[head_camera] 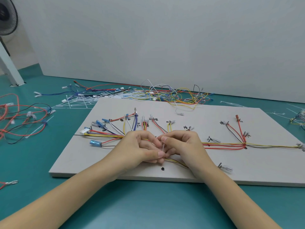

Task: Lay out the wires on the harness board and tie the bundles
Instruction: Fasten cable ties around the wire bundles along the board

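Both hands meet over the middle of the harness board, pinching a cable tie at the wire bundle.

The left hand (145, 148) and right hand (179, 144) curl their fingers around a thin white cable tie (163, 147) (partly hidden). The laid-out wires (222, 144) fan left and right across the grey harness board (206, 172) on the teal tabletop (148, 204); loose wires (165, 94) lie beyond its far edge.

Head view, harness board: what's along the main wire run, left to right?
White connector → left hand → cable tie → right hand → wire junction → far-right terminal.
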### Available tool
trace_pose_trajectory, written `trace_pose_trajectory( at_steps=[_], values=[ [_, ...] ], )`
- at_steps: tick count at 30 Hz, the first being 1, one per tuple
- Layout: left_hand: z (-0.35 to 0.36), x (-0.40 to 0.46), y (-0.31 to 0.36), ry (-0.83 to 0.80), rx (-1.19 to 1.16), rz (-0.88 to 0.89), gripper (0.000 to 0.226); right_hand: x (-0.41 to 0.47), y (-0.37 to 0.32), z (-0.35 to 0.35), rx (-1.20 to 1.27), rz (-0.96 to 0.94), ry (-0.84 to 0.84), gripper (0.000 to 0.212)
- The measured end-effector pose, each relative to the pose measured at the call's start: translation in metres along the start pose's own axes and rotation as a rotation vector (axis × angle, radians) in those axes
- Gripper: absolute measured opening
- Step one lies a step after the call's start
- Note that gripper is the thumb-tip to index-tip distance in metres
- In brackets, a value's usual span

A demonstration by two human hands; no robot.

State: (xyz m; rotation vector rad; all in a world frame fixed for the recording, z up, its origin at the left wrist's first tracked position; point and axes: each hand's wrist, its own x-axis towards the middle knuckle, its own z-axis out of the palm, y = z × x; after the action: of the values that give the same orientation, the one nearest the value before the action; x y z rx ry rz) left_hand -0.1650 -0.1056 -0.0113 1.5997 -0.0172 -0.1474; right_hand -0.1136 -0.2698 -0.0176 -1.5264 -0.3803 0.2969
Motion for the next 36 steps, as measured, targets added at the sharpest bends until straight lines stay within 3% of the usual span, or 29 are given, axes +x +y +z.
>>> trace_pose_trajectory(
  at_steps=[8, 36],
  values=[
    [0.0015, 0.0008, -0.0004, 0.035, -0.069, -0.003, 0.032, -0.0005, -0.0031, -0.0024, 0.047, 0.033, -0.061, 0.013],
    [-0.0005, 0.0012, 0.0005, 0.012, -0.055, 0.014, 0.036, -0.0034, -0.0015, -0.0004, -0.065, -0.014, -0.077, 0.016]
  ],
)
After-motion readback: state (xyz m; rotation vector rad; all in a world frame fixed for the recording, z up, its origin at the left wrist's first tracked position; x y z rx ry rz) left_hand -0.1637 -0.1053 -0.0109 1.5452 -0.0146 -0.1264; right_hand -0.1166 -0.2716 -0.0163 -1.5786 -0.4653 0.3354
